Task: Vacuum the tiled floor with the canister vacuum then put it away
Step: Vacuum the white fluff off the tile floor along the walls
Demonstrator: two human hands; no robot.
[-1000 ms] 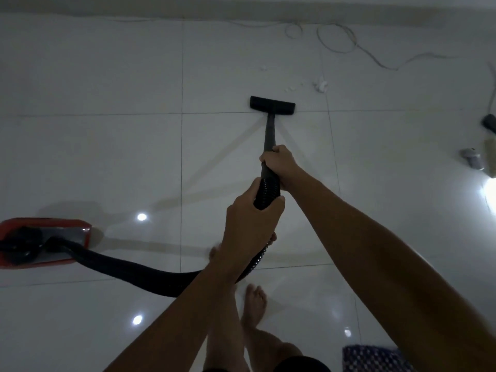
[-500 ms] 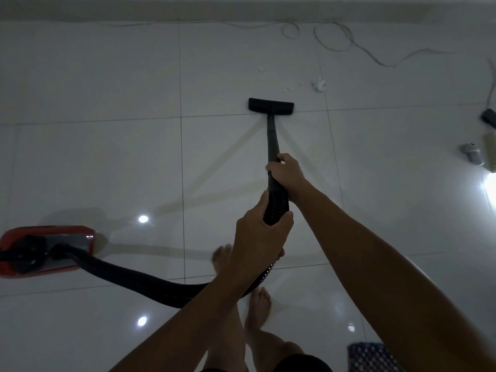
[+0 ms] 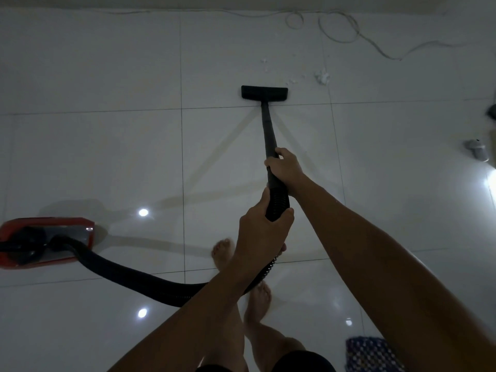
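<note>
A black vacuum wand [image 3: 267, 130] runs from my hands to a flat black floor head [image 3: 264, 92] lying on the white tiled floor [image 3: 107, 157]. My right hand [image 3: 284, 165] grips the wand higher up. My left hand [image 3: 261, 234] grips the ribbed end where the black hose [image 3: 128, 277] joins. The hose curves left to the red canister [image 3: 40, 242] on the floor at the left edge. White crumbs and a small white clump [image 3: 322, 77] lie just beyond and right of the head.
A thin cable [image 3: 349, 36] loops along the far wall. A small grey object [image 3: 477, 150] and a dark object [image 3: 492, 111] sit at the right edge near a bright light. A blue patterned mat [image 3: 373, 355] lies bottom right. My bare feet [image 3: 257, 302] stand under the hose.
The floor head has been pushed forward a little toward the white debris, and my arms have stretched out with it. The canister stayed in place at the left.
</note>
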